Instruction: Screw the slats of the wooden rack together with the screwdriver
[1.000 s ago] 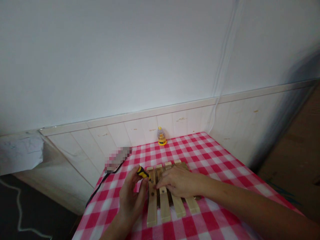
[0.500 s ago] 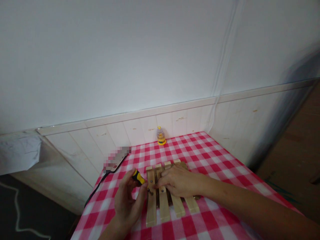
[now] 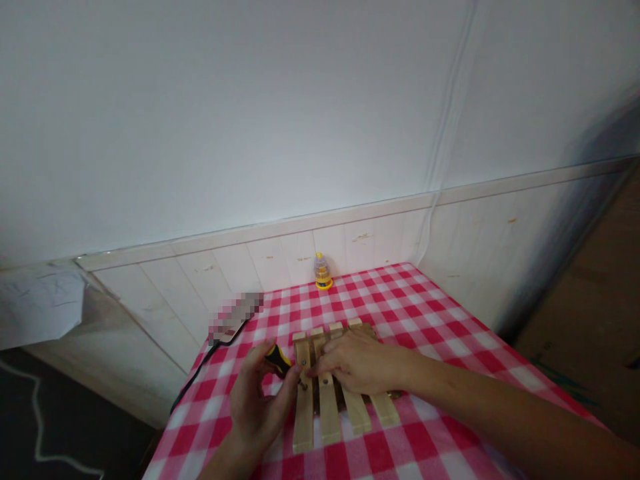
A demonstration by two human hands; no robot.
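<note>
A slatted wooden rack (image 3: 329, 413) lies on the table, with several pale slats fanned side by side. My left hand (image 3: 260, 393) is closed around a small yellow-and-black screwdriver (image 3: 279, 360), thumb and fingers on its handle. The tool slants down toward the leftmost slat, its tip by a dark screw (image 3: 303, 385); whether the two touch is unclear. Other screw heads (image 3: 325, 382) show in the slats. Laid across the rack from the right, my right hand (image 3: 355, 363) presses and grips the slats with bent fingers. Its palm covers the middle of the rack.
A red-and-white checked cloth (image 3: 420, 400) covers the table, which meets a panelled wall (image 3: 280, 253). A clear and yellow cone-shaped container (image 3: 323, 272) stands near the back edge. At left lies a partly blurred flat object (image 3: 235, 319) with a black cord (image 3: 195, 380).
The screwdriver handle has turned in my left fingers, showing more black and less yellow. My left thumb has shifted slightly right and up. My right hand and the rack stay in place.
</note>
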